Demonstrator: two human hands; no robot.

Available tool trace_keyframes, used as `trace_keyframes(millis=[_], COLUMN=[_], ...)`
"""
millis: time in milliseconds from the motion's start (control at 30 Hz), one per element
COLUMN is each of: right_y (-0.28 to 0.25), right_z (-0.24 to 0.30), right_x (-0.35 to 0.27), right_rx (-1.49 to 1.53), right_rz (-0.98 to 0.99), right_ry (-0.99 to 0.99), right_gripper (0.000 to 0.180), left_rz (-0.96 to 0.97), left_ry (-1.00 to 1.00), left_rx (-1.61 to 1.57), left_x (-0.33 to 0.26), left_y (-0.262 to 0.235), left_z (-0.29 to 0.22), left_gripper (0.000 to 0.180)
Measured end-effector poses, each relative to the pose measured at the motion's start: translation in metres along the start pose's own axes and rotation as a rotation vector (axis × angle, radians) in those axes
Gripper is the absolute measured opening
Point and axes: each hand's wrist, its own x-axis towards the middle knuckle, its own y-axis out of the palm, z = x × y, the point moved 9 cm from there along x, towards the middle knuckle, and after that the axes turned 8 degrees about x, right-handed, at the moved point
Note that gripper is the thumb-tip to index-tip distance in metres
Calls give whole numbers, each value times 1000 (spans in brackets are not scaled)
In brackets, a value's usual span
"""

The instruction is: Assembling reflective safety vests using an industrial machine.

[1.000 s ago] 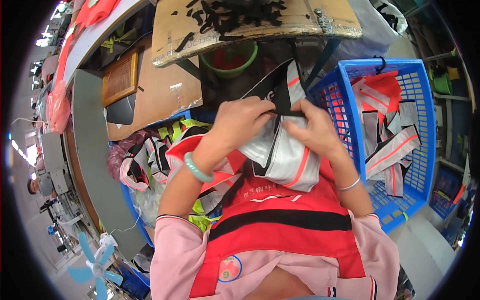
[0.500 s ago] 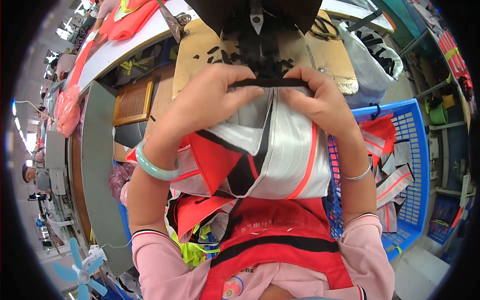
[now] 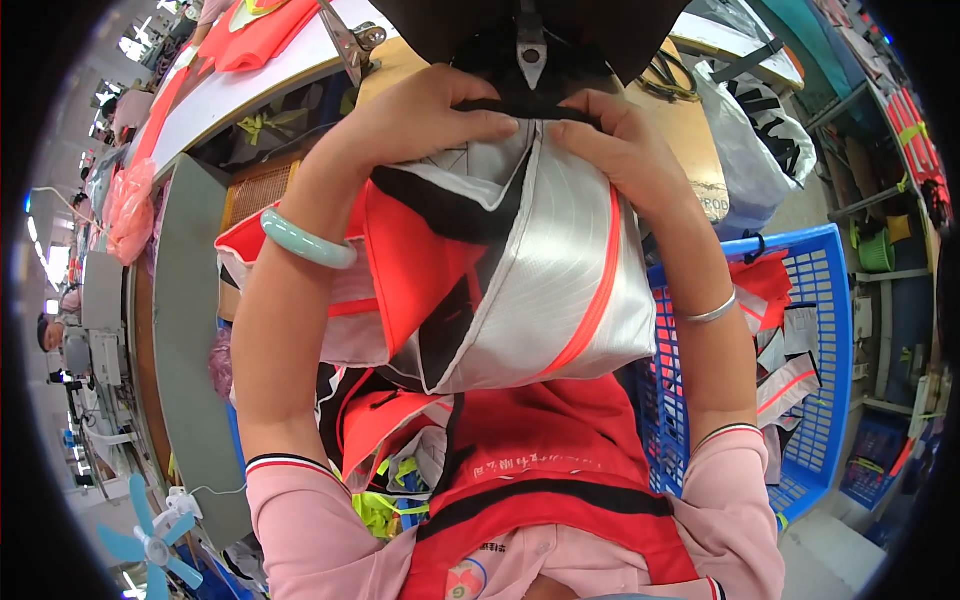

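Observation:
A sewn fabric piece (image 3: 565, 270) in silver-grey, red and black, with red piping, hangs from both my hands over my red apron (image 3: 560, 430). My left hand (image 3: 435, 115) pinches its black-bound top edge between thumb and fingers. On the same edge, a short gap to the right, my right hand (image 3: 625, 140) has a closed pinch. The edge lies right under a dark machine head (image 3: 470, 25) with a pointed metal part (image 3: 531, 60). Whatever lies below the edge at the machine is hidden by the hands and cloth.
To my right stands a blue plastic basket (image 3: 845, 330) of similar fabric pieces. More red and grey pieces (image 3: 390, 430) lie by my lap. A white sack (image 3: 745, 150) of black scraps is at the far right; a grey panel (image 3: 190, 330) stands on the left.
Both hands have moved away from my body, up to the machine head, carrying the fabric's black edge with them. They now cover the black scraps on the machine's worktop.

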Motion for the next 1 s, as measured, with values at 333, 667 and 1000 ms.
trace_keyframes(millis=[333,667,1000], right_y=[0,0,30], right_z=[7,13,24], right_x=[10,17,-77], right_rx=[-7,105,-329], right_rz=[-19,-2,508], right_ry=[-33,-40,-93], right_gripper=[32,32,30], left_rz=[-67,-33,209], left_ry=[-43,-23,-57], left_rx=[47,-58,-104], left_x=[6,11,-30], left_y=[-9,-12,37], left_z=[12,10,1], left_gripper=[45,45,39])
